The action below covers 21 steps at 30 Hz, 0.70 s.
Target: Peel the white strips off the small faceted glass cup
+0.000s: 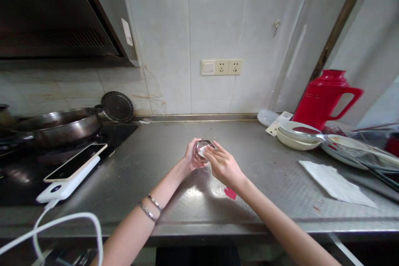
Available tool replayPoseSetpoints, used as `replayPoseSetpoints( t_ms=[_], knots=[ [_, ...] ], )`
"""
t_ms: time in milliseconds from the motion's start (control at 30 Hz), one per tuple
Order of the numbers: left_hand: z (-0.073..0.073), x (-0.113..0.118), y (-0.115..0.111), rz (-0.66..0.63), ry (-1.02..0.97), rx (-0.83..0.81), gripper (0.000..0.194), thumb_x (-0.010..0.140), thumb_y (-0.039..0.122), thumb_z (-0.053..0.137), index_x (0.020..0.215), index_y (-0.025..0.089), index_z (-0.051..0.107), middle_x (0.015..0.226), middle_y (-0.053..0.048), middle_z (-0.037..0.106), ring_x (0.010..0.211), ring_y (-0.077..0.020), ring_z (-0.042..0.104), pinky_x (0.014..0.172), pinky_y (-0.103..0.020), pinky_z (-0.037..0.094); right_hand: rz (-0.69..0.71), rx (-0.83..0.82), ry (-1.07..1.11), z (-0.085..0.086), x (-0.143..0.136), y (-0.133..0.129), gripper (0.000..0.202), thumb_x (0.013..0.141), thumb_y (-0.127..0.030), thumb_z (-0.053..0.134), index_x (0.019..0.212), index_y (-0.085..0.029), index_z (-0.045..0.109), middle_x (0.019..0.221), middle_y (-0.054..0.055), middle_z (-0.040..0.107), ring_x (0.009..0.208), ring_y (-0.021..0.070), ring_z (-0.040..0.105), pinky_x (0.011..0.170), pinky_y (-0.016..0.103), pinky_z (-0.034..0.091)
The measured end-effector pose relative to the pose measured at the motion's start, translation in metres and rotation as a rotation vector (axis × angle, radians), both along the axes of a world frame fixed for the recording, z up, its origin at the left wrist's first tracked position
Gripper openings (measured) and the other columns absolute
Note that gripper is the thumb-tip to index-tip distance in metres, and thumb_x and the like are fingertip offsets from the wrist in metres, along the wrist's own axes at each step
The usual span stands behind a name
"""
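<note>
My left hand (190, 156) is wrapped round a small clear glass (197, 148), its round mouth facing up toward me. From the right, my right hand (227, 167) reaches over the rim with its fingers pressed together on a small white piece that looks like tissue (204, 149). The white piece lies at the mouth of the glass; how far inside it reaches I cannot tell. Below my right wrist, a small red scrap (230, 193) lies on the steel counter (264, 199).
To the left, a pan (65, 129) sits on the black stove, with a phone (76, 163) on a white power bank (67, 185) and its cable. On the right stand a red thermos jug (324, 97), stacked bowls (297, 141), a plate (339, 158) and a white napkin (336, 183).
</note>
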<state>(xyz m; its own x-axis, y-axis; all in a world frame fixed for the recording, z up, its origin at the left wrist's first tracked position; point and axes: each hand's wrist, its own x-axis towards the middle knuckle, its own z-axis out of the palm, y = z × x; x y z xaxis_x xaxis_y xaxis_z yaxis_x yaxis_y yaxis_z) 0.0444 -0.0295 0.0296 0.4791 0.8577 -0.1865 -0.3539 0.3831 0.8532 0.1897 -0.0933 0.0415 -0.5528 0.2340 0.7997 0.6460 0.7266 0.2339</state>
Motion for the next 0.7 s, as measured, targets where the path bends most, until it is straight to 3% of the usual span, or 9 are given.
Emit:
replayPoseSetpoints(
  t_ms=[167,367,567,700],
  knots=[
    [0.006,-0.003,-0.002,0.019,-0.061,-0.140,0.044,0.076,0.059,0.053,0.084,0.016,0.056,0.052,-0.002,0.054,0.043,-0.0113,0.047,0.044,-0.023,0.032,-0.009,-0.020,0.003,0.005,-0.005,-0.003,0.037,0.079,0.004,0.037,0.105,-0.008,0.061,0.093,0.014,0.072,0.103,0.0229,0.066,0.104,0.047,0.045],
    [0.004,-0.003,-0.001,0.003,-0.053,-0.107,0.052,0.074,0.062,0.054,0.093,0.014,0.059,0.058,-0.004,0.056,0.046,-0.0113,0.048,0.046,-0.022,0.033,0.056,-0.026,-0.024,-0.001,0.002,-0.009,0.041,0.081,0.003,0.036,0.112,-0.009,0.059,0.101,0.014,0.071,0.108,0.0222,0.063,0.103,0.045,0.047],
    [0.007,0.000,-0.005,-0.055,-0.057,-0.109,0.052,0.073,0.061,0.050,0.091,0.013,0.061,0.055,-0.003,0.056,0.041,-0.0103,0.044,0.042,-0.022,0.029,0.019,-0.023,0.011,-0.003,0.011,-0.009,0.041,0.080,0.004,0.035,0.110,-0.009,0.060,0.100,0.015,0.072,0.105,0.0230,0.065,0.101,0.047,0.048],
    [0.010,0.001,-0.008,-0.031,-0.075,-0.158,0.051,0.078,0.057,0.044,0.087,0.011,0.062,0.060,-0.006,0.062,0.047,-0.0141,0.055,0.045,-0.023,0.037,0.089,-0.088,0.004,-0.007,0.001,-0.019,0.043,0.079,0.004,0.038,0.113,-0.010,0.059,0.103,0.014,0.071,0.107,0.0228,0.064,0.101,0.046,0.048]
  ],
)
